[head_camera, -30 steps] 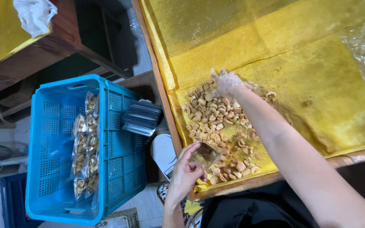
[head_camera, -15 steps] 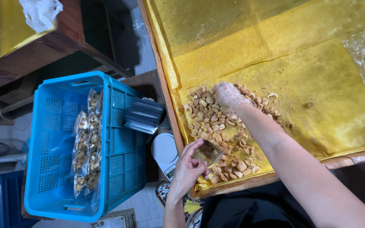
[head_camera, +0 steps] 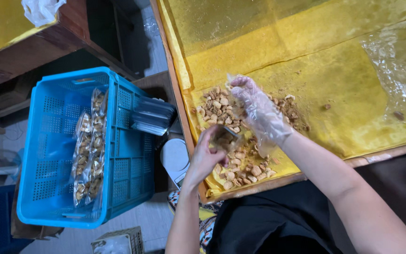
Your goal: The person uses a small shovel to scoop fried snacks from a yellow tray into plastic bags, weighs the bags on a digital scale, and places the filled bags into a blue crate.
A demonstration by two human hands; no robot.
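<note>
A: Start at the hands. What is the right hand (head_camera: 258,112) doing?

B: It wears a thin clear plastic glove and lies on the pile of small tan snack pieces (head_camera: 233,136), fingers curled loosely over them. Whether it has any pinched, I cannot tell.

A: And the left hand (head_camera: 208,157)?

B: Bare, closed around the mouth of a small clear bag (head_camera: 226,137), which it holds at the pile's edge, just at seven o'clock from the gloved hand. The two hands are almost touching.

A: Where does the pile sit?

B: On yellow sheeting (head_camera: 306,61) that covers the tabletop (head_camera: 381,157), in its near left corner. Crumbs trail off toward three o'clock, and a crumpled sheet of clear plastic (head_camera: 398,70) lies well apart at two o'clock.

A: Further out?

B: At nine o'clock from the hands, below the tabletop's edge, stands a blue perforated crate (head_camera: 52,141). Filled clear packets of the same snack (head_camera: 88,150) lie in a row inside it, and a stack of empty clear bags (head_camera: 152,116) rests over its right rim. A white plastic wad (head_camera: 41,9) lies on another surface at eleven o'clock.
</note>
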